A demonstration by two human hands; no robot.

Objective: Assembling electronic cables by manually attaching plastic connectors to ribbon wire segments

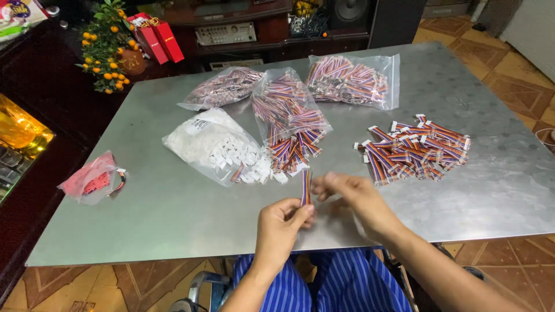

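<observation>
The fingertips of the right hand [352,193] are blurred, so whether they actually touch the striped ribbon cable piece [305,188] cannot be told; they sit bunched just beside its upper part. The cable's lower end is hidden inside the left hand [283,219], and what sits at its tips is too small to make out. Both forearms are cut off by the bottom edge, above blue striped trousers [324,286]. A round rim at the far right edge is cropped.

The work surface is a dull grey metal table [173,214] standing on a patterned tile floor [520,75]. On it lie a loose heap of striped cable pieces with white ends [413,147] to the right, an open clear bag spilling the same cables [289,118] in the middle, a bag of small white connectors [217,147] just left of it, two more cable bags behind [222,86] [352,80], and a small pink bag [89,179] well apart at the left. Beyond the table are a small potted tree with orange fruit [107,46], red boxes [156,37] and a dark shelf with audio gear [225,33].

The left hand rises from below, thumb and fingers pressed together, pinching the cable upright just above the table's near edge. The right hand comes in from the right, palm down, fingers curled toward the cable
</observation>
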